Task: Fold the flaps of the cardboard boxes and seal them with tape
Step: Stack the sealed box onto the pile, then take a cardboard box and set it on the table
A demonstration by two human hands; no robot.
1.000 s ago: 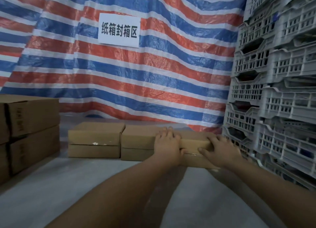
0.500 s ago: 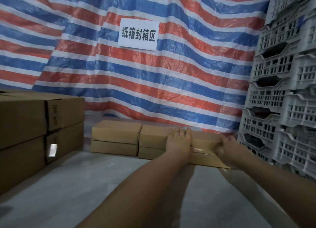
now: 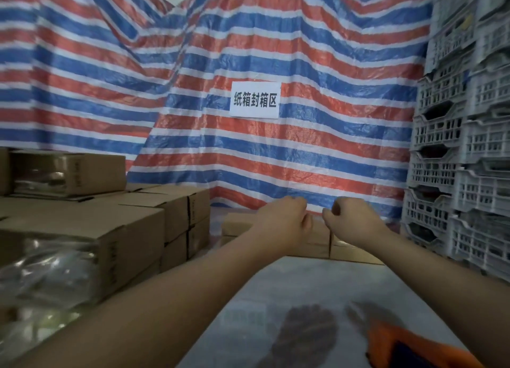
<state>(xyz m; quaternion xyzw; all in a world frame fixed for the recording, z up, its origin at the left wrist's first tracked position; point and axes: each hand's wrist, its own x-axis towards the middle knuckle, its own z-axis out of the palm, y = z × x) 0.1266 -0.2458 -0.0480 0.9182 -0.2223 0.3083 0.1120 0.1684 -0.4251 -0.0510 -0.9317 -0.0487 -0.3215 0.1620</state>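
Observation:
Two flat brown cardboard boxes lie closed, side by side, at the far end of the grey work surface (image 3: 303, 282): the left box (image 3: 238, 224) and the right box (image 3: 352, 253), both partly hidden by my arms. My left hand (image 3: 285, 218) and my right hand (image 3: 352, 218) hover just above and in front of them. Both are curled with nothing in them, a small gap between them. An orange and dark object (image 3: 408, 343), blurred, lies at the near right edge of the surface.
Stacks of closed cardboard boxes (image 3: 116, 238) fill the left side, some with shiny tape or film. Grey plastic crates (image 3: 463, 174) are piled high on the right. A striped tarp with a white sign (image 3: 255, 99) hangs behind.
Both hands have come off the right box and curled shut above it. The view has risen and pulled back, so the left stacks and the orange object now show.

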